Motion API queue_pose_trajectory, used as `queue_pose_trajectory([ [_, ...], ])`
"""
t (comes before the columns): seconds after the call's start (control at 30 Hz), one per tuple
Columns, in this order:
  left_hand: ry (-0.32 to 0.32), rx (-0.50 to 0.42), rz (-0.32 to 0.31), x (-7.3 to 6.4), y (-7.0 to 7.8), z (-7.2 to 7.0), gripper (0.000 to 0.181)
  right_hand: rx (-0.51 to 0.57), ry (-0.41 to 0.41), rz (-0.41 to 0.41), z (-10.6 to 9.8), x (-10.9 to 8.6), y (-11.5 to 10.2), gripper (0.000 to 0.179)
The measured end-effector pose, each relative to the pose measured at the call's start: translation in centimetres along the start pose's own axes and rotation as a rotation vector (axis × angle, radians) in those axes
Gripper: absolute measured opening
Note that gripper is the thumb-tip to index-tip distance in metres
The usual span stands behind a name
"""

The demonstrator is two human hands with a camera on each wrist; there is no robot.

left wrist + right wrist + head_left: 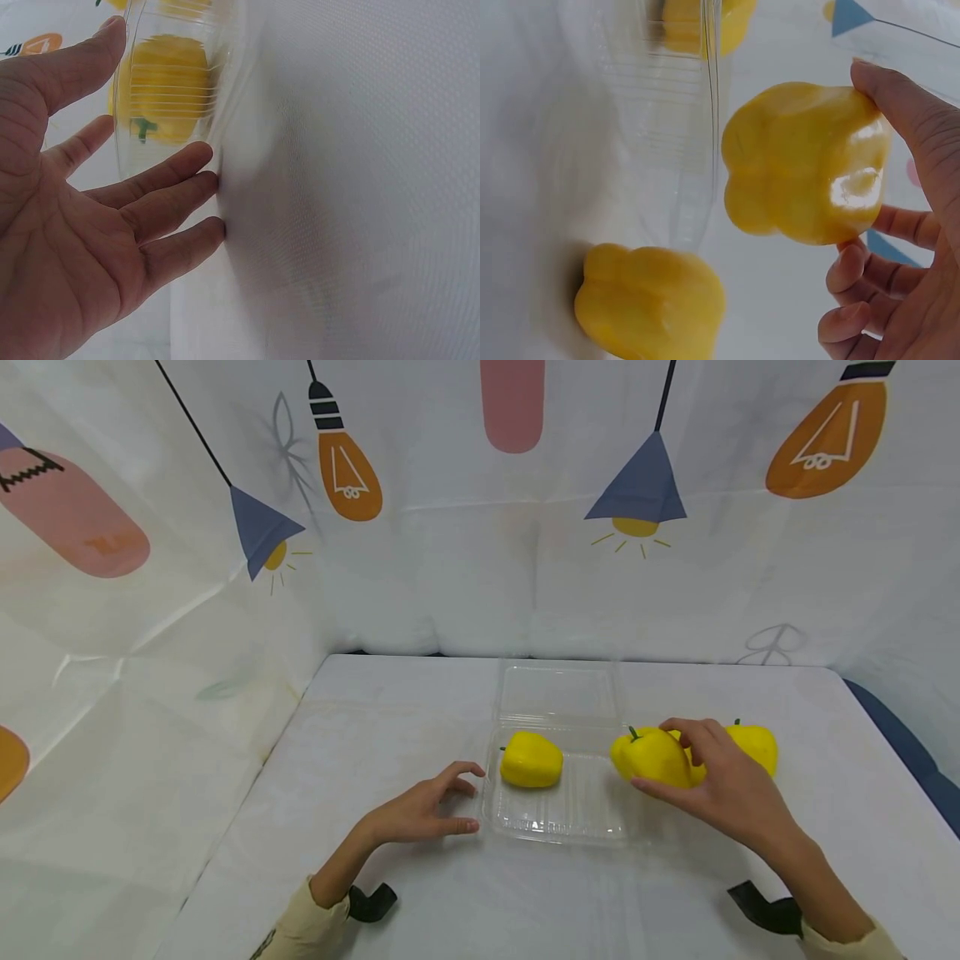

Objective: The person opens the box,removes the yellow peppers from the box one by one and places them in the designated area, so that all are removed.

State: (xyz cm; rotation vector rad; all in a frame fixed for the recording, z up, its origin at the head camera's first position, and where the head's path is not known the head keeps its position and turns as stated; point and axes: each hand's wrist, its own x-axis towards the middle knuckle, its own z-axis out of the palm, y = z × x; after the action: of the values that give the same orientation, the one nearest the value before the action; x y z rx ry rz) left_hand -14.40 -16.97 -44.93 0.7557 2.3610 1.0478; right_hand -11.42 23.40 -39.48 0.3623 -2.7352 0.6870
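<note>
Hovering right of centre in the head frame, a yellow pepper (655, 760) is pinched between the thumb and fingers of the right hand (738, 789) and held above the white table (405, 718). At mid-frame a clear container (596, 793) is set, its lid laid back toward the top, and a second pepper (531, 760) is seated in its left half. Left of and below centre, the left hand (423, 810) is held with thumb and fingers spread apart, beside the container's left edge; whether that edge is touched cannot be told. Farther right, a third pepper (757, 747) is partly covered by the right hand.
</note>
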Motion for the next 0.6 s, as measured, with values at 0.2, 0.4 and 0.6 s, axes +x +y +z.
queue_pose_trajectory([
  [0.2,-0.001,0.003,-0.005,0.01,0.02,-0.01,0.067,-0.024,-0.003,0.037,-0.43,-0.13,0.07,0.072],
  [0.4,0.001,0.007,-0.001,-0.03,0.14,-0.04,0.068,-0.044,-0.016,0.059,-0.77,-0.32,0.18,0.074],
  [0.6,0.000,0.004,-0.003,-0.03,0.24,-0.04,0.068,-0.060,-0.026,0.079,-0.99,-0.63,0.47,0.077],
])
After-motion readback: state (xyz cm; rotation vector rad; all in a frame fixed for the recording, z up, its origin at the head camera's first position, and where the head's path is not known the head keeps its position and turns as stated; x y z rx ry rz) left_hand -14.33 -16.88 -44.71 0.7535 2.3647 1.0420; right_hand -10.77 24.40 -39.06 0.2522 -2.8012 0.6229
